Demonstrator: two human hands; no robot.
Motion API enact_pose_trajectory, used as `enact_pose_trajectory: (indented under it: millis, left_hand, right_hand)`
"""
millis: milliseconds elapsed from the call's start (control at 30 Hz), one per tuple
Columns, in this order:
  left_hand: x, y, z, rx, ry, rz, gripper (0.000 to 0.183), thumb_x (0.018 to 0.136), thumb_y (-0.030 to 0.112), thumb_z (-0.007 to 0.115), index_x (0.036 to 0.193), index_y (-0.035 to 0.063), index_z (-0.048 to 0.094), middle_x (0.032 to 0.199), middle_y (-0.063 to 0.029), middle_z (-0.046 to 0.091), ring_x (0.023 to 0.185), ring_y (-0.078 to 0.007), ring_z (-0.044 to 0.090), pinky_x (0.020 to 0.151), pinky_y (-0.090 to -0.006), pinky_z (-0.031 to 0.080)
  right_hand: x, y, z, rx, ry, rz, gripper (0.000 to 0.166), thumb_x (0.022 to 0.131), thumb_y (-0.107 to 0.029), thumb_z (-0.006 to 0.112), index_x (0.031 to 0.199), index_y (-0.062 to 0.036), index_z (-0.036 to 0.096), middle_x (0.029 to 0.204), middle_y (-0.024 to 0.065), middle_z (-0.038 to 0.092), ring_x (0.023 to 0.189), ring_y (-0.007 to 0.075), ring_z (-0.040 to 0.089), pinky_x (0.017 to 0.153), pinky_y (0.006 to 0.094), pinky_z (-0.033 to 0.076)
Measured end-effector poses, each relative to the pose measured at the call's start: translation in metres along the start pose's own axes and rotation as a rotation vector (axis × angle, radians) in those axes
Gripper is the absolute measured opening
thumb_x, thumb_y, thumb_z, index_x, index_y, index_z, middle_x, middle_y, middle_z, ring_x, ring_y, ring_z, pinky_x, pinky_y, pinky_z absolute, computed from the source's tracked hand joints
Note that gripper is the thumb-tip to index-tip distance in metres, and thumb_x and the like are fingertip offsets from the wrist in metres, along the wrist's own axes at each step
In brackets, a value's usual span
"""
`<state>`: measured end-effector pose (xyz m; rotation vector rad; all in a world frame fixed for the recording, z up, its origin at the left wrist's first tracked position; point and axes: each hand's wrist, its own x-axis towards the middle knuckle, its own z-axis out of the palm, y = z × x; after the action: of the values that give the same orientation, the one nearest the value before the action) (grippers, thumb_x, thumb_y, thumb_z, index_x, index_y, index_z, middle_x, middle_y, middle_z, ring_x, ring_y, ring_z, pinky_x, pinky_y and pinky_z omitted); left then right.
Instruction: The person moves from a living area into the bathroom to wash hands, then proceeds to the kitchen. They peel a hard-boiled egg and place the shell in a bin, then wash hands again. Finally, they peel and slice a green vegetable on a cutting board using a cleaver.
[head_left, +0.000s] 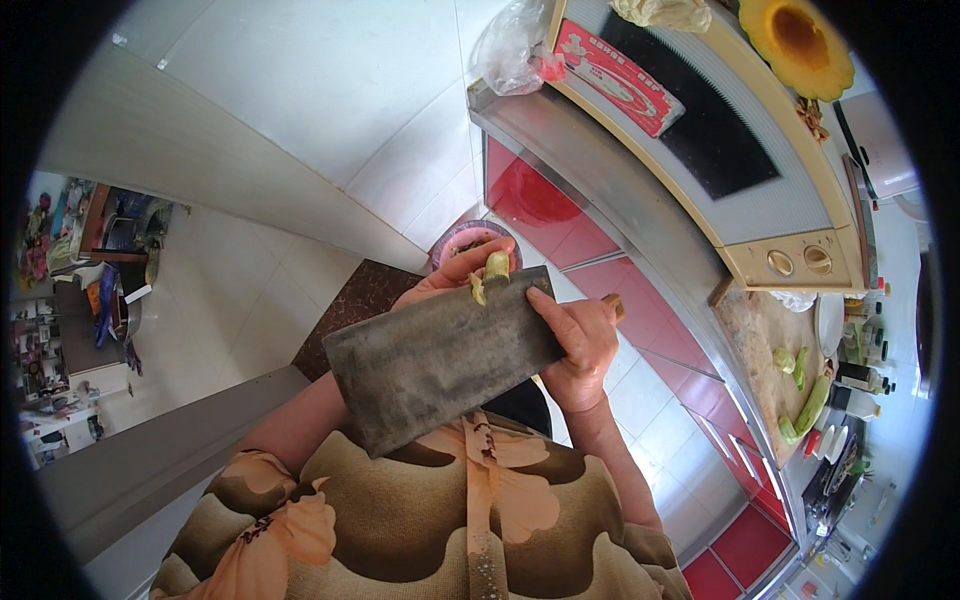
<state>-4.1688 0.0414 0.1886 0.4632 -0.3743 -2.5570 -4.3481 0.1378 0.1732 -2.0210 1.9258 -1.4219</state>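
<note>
My right hand (581, 341) grips a broad cleaver by the wooden handle, whose end shows past the fingers, with a finger laid along the blade. The dark metal cleaver blade (446, 352) lies across the front of my body. Behind its upper edge, my left hand (465, 271) holds a pale green vegetable piece (496, 265), and a thin strip of it hangs over the blade edge. The blade hides most of my left palm. Under the left hand, a pink and purple basin (444, 238) with dark scraps inside stands on the floor.
A cream toaster oven or microwave (705, 142) stands on the steel-edged counter at right. Beyond it, a cutting board (757, 360) bears green vegetable pieces (814, 405). A cut pumpkin (832, 64) sits on the appliance. Red cabinets (600, 277) run below; a doorway wall edge (247, 161) is at left.
</note>
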Motion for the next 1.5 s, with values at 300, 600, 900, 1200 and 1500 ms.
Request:
enact_pose_trajectory:
  millis: [300,600,900,1200,1500]
  left_hand:
    - [-0.003,0.003,0.000,0.077,0.030,-0.022,0.056,0.094,0.019,0.057,0.145,0.0082,0.036,0.140,-0.0094,0.047,0.125,-0.0199,0.051,0.103,-0.0350,0.047]
    - [-0.005,0.019,0.014,0.264,0.075,-0.040,0.050,0.096,0.025,0.055,0.141,0.0065,0.040,0.133,-0.0080,0.052,0.122,-0.0202,0.052,0.100,-0.0379,0.047]
    - [-0.055,0.031,-0.110,0.302,0.558,0.210,0.041,0.090,0.009,0.044,0.130,0.0030,0.048,0.116,-0.0107,0.057,0.107,-0.0215,0.057,0.089,-0.0432,0.052]
    - [0.012,0.037,-0.034,0.328,0.262,0.099,0.044,0.088,0.006,0.043,0.131,-0.0004,0.046,0.116,-0.0128,0.057,0.105,-0.0211,0.057,0.088,-0.0371,0.050]
    - [0.097,0.018,-0.070,0.371,0.342,0.086,0.048,0.089,-0.002,0.038,0.138,-0.0051,0.037,0.117,-0.0185,0.053,0.104,-0.0297,0.058,0.093,-0.0420,0.052]
  right_hand:
    - [0.000,0.005,0.004,0.003,-0.010,0.015,0.055,0.050,-0.004,0.070,0.104,-0.0130,0.072,0.068,0.0025,0.056,0.064,0.0212,0.055,0.069,0.0332,0.042]
    - [0.001,0.016,0.016,-0.035,-0.052,0.147,0.060,0.050,0.008,0.061,0.105,-0.0137,0.072,0.067,0.0028,0.056,0.066,0.0237,0.056,0.070,0.0336,0.042]
    - [-0.011,0.055,0.021,-0.268,-0.175,0.247,0.049,0.060,0.005,0.061,0.104,-0.0135,0.073,0.072,0.0074,0.063,0.070,0.0284,0.062,0.064,0.0395,0.046]
    - [-0.009,0.050,0.036,-0.420,-0.286,0.090,0.050,0.060,0.001,0.063,0.105,-0.0202,0.070,0.071,0.0037,0.054,0.072,0.0262,0.057,0.070,0.0406,0.041]
    - [-0.013,0.037,0.032,-0.430,-0.263,0.029,0.045,0.063,-0.001,0.062,0.104,-0.0182,0.070,0.070,0.0024,0.052,0.072,0.0226,0.057,0.075,0.0386,0.041]
